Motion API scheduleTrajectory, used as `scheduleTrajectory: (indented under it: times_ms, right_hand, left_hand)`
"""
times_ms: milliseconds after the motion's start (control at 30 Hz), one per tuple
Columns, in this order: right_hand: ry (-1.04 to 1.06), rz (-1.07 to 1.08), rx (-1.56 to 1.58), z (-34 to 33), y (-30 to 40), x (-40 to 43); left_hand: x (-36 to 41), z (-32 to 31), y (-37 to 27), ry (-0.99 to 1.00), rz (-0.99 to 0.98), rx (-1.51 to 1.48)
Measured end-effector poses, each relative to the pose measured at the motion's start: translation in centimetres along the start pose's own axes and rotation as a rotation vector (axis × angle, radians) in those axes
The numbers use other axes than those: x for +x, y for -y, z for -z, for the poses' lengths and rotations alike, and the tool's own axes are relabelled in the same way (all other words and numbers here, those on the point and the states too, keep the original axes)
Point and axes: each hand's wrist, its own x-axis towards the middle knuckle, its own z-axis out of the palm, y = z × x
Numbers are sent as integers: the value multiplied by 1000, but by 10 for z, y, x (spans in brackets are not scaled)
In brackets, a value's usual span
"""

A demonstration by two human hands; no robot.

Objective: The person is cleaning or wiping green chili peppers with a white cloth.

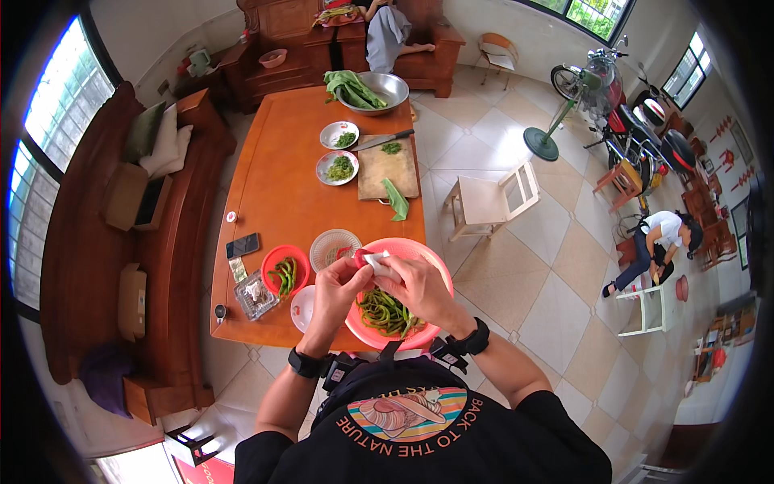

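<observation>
Above the pink plastic basket (444, 272), my left hand (336, 287) pinches a small red item (361, 258), seemingly a red pepper, between thumb and fingertips. My right hand (420, 290) presses a folded white tissue (381, 265) against it; fingers partly hide both. Long, thin green vegetables (387, 314) fill the basket below my hands. Just beyond my left hand sits a pale mesh colander (329, 242) with something red inside. To its left, a red plastic bowl (266, 266) holds several green peppers (285, 275). A white bowl (302, 310) is partly covered by my left hand.
Farther up the wooden table (275, 169) lie a cutting board (387, 172), knife (387, 138), two bowls of chopped greens (337, 168) and a steel basin (396, 91). A phone (242, 245) and clear plastic box (257, 296) lie left. A chair (484, 196) stands right; two people sit farther off.
</observation>
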Motion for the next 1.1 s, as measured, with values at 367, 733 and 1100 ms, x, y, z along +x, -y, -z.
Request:
scheduleTrajectory:
  times_ms: [367, 733, 1100]
  right_hand:
    - [-59, -294, -37, 18, -42, -35]
    - [-122, -10, 56, 3, -7, -15]
    - [-100, -160, 125, 1, -4, -20]
  left_hand:
    - [-1, 26, -7, -118, -64, -146]
    - [-2, 1, -11, 34, -19, -135]
    - [-4, -4, 9, 69, 40, -114]
